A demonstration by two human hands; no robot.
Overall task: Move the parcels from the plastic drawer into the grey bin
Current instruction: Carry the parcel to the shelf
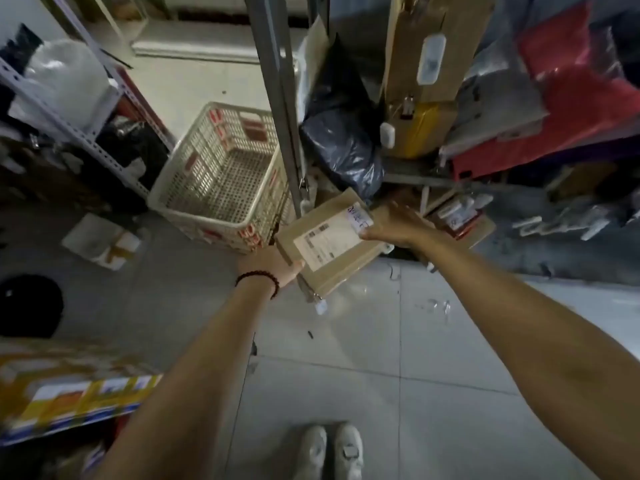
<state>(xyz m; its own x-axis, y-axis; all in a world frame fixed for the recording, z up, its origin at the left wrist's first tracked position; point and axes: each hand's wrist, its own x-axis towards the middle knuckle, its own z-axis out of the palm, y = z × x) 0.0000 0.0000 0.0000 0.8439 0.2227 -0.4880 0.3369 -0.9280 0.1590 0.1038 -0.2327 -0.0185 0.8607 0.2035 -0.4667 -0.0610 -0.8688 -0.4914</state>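
A: Is the lattice basket [221, 174] open from above?

B: Yes, its inside is bare. But the grey shelf post [280, 109] stands just beside its right rim, and the cardboard parcel [332, 242] hangs near that corner.

A: And the floor?

B: The tiled floor [346, 368] below is free.

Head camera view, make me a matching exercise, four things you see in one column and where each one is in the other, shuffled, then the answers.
Things:
1. cardboard parcel
2. lattice basket
3. beaded bracelet
4. dark plastic bag

Places:
A. on the left wrist
B. on the floor, left of the metal post
C. held between both hands
D. on the shelf, right of the post

Pairs: 1-C, 2-B, 3-A, 4-D
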